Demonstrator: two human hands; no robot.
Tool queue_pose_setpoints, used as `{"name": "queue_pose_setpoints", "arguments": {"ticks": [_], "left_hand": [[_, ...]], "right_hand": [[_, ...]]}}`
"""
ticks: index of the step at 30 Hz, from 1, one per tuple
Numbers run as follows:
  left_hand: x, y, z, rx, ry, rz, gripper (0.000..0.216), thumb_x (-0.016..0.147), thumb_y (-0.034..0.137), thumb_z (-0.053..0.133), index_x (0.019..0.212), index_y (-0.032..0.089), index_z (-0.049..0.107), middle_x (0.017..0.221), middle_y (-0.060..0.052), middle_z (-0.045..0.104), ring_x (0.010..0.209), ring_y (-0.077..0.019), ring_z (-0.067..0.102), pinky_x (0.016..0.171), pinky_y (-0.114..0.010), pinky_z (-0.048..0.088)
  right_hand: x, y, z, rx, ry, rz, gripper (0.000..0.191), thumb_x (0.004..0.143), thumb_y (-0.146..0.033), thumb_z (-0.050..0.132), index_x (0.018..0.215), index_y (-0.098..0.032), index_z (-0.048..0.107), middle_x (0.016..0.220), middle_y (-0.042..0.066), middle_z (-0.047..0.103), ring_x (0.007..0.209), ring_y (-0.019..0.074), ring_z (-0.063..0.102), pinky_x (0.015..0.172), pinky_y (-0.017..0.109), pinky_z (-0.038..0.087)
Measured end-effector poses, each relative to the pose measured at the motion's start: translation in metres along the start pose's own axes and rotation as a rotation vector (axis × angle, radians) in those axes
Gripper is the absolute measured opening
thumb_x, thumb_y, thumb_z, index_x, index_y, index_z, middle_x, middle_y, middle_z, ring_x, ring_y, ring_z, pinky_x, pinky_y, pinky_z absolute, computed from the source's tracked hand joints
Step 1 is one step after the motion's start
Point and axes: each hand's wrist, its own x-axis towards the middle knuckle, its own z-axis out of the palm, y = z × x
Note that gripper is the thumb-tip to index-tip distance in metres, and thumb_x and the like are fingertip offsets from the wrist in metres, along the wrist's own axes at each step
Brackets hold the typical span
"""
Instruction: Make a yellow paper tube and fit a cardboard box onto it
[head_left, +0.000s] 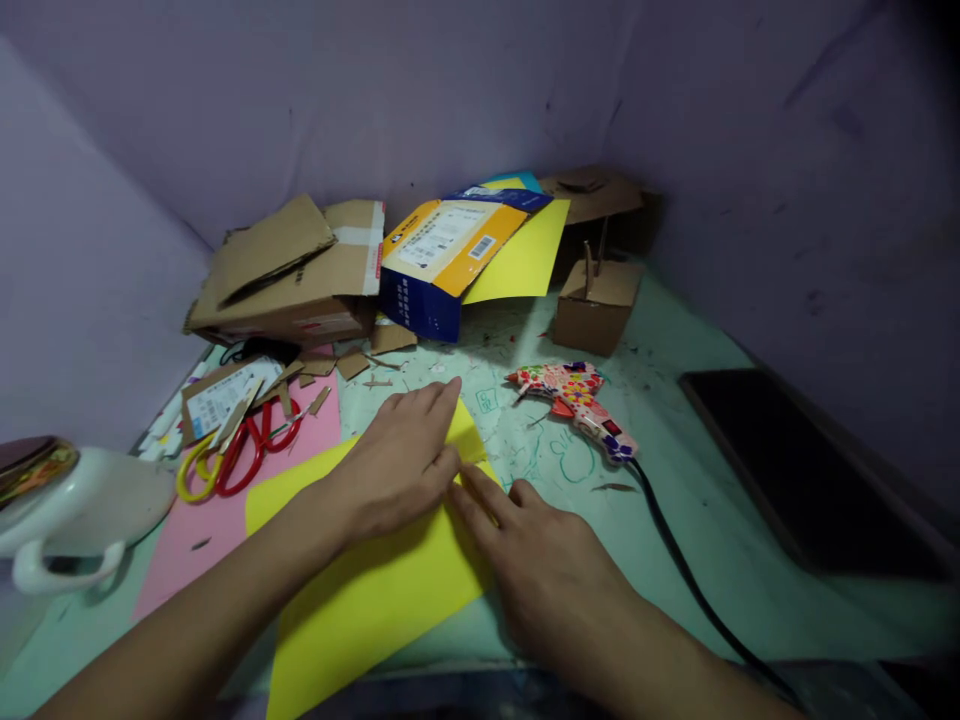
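Yellow paper sheet (367, 600): flat on pale green surface (712, 520), far corner folded over, crease partly pressed. Left hand (401, 465), right hand (540, 560): fingers together, flat on fold. Beyond: red-yellow scissors (232, 455), floral glue gun (577, 400), unused.

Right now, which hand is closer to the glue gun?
Right. The right hand lies just below the glue gun; the left hand rests farther left on the yellow paper.

two scissors (225, 455), one glue gun (577, 397)
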Motion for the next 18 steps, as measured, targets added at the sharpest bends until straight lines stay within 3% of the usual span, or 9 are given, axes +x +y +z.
{"name": "queue_pose_setpoints", "arguments": {"ticks": [4, 8, 13, 18], "left_hand": [[-0.012, -0.009, -0.008, -0.113, 0.020, 0.027, 0.063, 0.081, 0.024, 0.042, 0.141, 0.010, 0.028, 0.147, -0.014, 0.031, 0.132, -0.0242, 0.033, 0.108, -0.039, 0.031], [-0.032, -0.017, -0.008, 0.106, 0.013, 0.005, 0.071, 0.075, 0.029, 0.057, 0.139, 0.012, 0.032, 0.138, -0.018, 0.039, 0.125, -0.0333, 0.038, 0.103, -0.050, 0.034], [-0.048, -0.017, 0.002, 0.262, 0.071, -0.062, 0.070, 0.075, 0.028, 0.054, 0.140, 0.012, 0.031, 0.123, -0.018, 0.050, 0.109, -0.0335, 0.047, 0.092, -0.050, 0.040], [-0.049, -0.011, 0.015, 0.288, 0.112, -0.078, 0.070, 0.074, 0.026, 0.049, 0.139, 0.009, 0.030, 0.111, -0.015, 0.054, 0.096, -0.0317, 0.052, 0.083, -0.048, 0.044]], "right_hand": [[0.002, -0.002, -0.002, -0.023, -0.053, 0.015, 0.079, 0.063, -0.006, 0.054, 0.140, -0.005, 0.036, 0.143, 0.018, 0.043, 0.098, 0.0284, 0.058, 0.066, 0.033, 0.057], [0.006, -0.007, -0.003, -0.017, -0.012, 0.031, 0.078, 0.063, -0.009, 0.056, 0.140, -0.011, 0.039, 0.139, 0.018, 0.046, 0.097, 0.0291, 0.059, 0.065, 0.033, 0.055], [0.011, -0.017, -0.005, -0.050, -0.033, 0.030, 0.076, 0.065, -0.013, 0.059, 0.139, -0.012, 0.041, 0.134, 0.022, 0.048, 0.091, 0.0312, 0.060, 0.061, 0.035, 0.053], [0.014, -0.022, -0.005, -0.111, 0.038, -0.036, 0.057, 0.070, -0.013, 0.058, 0.127, -0.010, 0.054, 0.113, 0.020, 0.060, 0.086, 0.0287, 0.060, 0.067, 0.035, 0.051]]}}
